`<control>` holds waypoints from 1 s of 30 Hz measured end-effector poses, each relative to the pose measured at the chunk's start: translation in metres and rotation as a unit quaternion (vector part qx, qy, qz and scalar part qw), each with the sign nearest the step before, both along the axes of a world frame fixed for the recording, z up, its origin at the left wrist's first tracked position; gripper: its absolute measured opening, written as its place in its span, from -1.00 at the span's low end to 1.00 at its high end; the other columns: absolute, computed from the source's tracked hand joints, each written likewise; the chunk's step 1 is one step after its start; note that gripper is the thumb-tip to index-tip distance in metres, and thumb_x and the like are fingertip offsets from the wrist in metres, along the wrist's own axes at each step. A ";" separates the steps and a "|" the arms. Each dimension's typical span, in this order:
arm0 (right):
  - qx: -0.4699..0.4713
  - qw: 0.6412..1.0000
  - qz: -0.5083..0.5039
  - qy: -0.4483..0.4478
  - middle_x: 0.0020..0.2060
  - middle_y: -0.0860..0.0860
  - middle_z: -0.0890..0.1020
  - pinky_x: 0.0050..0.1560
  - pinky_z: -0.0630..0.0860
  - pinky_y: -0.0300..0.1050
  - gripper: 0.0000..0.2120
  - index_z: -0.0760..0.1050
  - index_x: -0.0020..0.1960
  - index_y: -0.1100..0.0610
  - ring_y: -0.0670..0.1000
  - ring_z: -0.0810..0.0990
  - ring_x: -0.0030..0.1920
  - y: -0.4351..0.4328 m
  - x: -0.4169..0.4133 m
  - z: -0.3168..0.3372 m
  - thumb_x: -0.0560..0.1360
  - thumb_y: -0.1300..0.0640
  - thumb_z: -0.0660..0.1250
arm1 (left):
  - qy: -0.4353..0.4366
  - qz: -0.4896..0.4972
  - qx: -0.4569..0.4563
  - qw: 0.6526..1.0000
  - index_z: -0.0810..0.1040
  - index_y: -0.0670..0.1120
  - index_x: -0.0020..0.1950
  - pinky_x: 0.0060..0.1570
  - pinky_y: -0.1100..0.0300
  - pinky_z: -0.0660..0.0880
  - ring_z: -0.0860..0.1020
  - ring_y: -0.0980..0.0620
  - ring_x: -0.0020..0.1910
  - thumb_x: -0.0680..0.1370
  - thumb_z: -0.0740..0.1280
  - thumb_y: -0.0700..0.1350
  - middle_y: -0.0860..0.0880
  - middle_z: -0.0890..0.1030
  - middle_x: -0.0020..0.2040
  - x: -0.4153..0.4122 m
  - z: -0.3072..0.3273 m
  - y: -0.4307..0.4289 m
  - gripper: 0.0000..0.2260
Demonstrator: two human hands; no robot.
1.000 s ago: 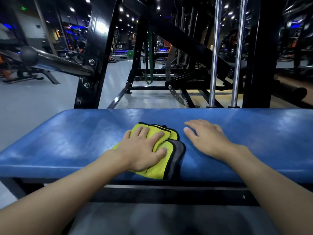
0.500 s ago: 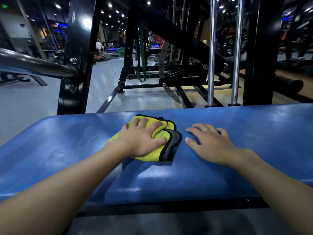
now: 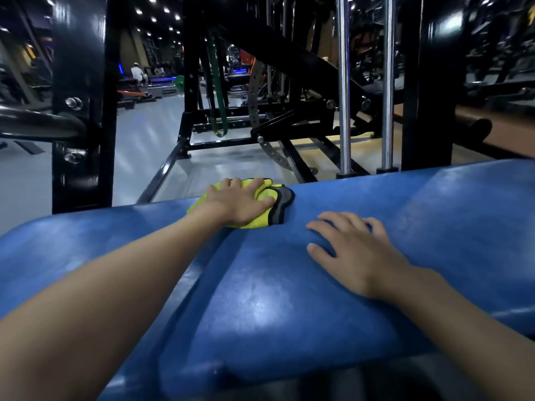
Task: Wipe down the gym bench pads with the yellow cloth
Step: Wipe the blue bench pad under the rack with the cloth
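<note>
The fingers of the left hand are a little apart and lie on top of the yellow cloth. Their tips reach its far side and the thumb is stretched to the right over it. The palm presses the cloth down; the fingers do not close around it.

The folded cloth lies at the far edge of the blue bench pad, close to where a dark gap separates this pad from the neighbouring pad. Its long axis runs left to right along that edge. Its grey-bordered end points to the right and sticks out past the thumb.

The right hand rests palm down on the same pad, near the cloth but apart from it. Its fingers are slightly spread and bent, and they hold nothing.

Behind the pads stand a black frame post and two chrome rods.
</note>
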State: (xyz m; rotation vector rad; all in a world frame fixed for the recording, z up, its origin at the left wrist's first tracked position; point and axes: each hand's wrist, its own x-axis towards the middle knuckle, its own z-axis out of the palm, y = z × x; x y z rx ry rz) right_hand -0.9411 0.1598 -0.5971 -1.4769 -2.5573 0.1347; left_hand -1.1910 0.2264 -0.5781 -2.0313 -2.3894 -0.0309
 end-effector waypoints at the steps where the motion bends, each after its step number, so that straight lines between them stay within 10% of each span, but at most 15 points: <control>1: -0.001 1.000 0.000 0.001 0.50 -0.22 0.17 0.51 -0.07 0.10 -0.54 0.19 0.48 -0.22 -0.13 0.06 0.50 -0.001 0.000 0.001 0.61 -0.25 -0.07 | 0.002 -0.004 -0.001 1.000 0.03 0.30 0.57 0.42 -0.24 0.09 0.11 -0.17 0.56 0.53 -0.10 0.45 -0.13 0.21 0.57 0.001 0.000 -0.004 -0.38; 14: -0.005 1.000 -0.005 0.025 0.50 -0.15 0.31 0.50 0.04 0.12 -0.56 0.34 0.47 -0.14 -0.07 0.18 0.52 -0.006 0.000 0.003 0.64 -0.20 0.03 | 0.018 -0.058 0.017 0.998 0.06 0.29 0.56 0.47 -0.25 0.04 0.05 -0.14 0.57 0.52 -0.09 0.42 -0.11 0.20 0.56 0.033 -0.006 -0.141 -0.39; 17: 0.033 0.997 0.002 0.074 0.10 -0.08 0.60 0.18 0.35 0.05 -0.65 0.55 0.01 -0.01 0.05 0.53 0.17 -0.010 0.002 0.006 0.65 -0.10 0.03 | 0.022 -0.063 0.014 0.998 0.04 0.29 0.55 0.47 -0.26 0.05 0.04 -0.12 0.57 0.43 -0.19 0.43 -0.11 0.21 0.54 0.039 -0.006 -0.179 -0.31; 22: 0.036 0.982 0.000 0.187 -0.40 -0.01 0.39 -0.31 0.23 -0.04 -0.57 0.28 -0.30 0.13 0.08 0.39 -0.32 -0.027 0.000 0.019 0.66 -0.08 0.04 | 0.026 -0.053 0.032 0.998 -0.03 0.29 0.56 0.50 -0.24 -0.01 -0.02 -0.09 0.58 0.37 -0.30 0.42 -0.09 0.16 0.58 0.050 -0.008 -0.226 -0.25; 25: 0.039 0.988 0.037 0.145 -0.02 -0.09 0.60 0.13 0.35 0.04 -0.64 0.55 0.07 0.00 0.07 0.52 0.13 -0.031 -0.008 0.025 0.66 -0.12 0.03 | -0.018 -0.037 0.044 0.998 -0.05 0.32 0.55 0.50 -0.25 -0.01 -0.02 -0.06 0.59 0.36 -0.28 0.46 -0.07 0.10 0.60 0.052 -0.002 -0.234 -0.25; 27: 0.004 0.996 0.035 0.078 0.45 -0.10 0.40 0.46 0.11 0.11 -0.54 0.35 0.47 -0.10 0.01 0.21 0.52 -0.031 -0.011 0.020 0.65 -0.19 -0.02 | -0.008 -0.029 0.052 0.998 -0.01 0.31 0.55 0.47 -0.26 0.04 0.02 -0.09 0.58 0.37 -0.26 0.47 -0.07 0.15 0.59 0.051 -0.004 -0.228 -0.25; 30: -0.047 0.998 0.030 0.007 0.59 -0.14 0.11 0.54 -0.13 0.22 -0.46 0.13 0.57 -0.19 -0.02 -0.06 0.59 -0.031 -0.011 0.007 0.63 -0.28 -0.13 | 0.015 -0.024 0.046 0.999 0.06 0.31 0.52 0.43 -0.27 0.12 0.06 -0.12 0.57 0.36 -0.23 0.48 -0.07 0.22 0.55 0.049 -0.011 -0.214 -0.26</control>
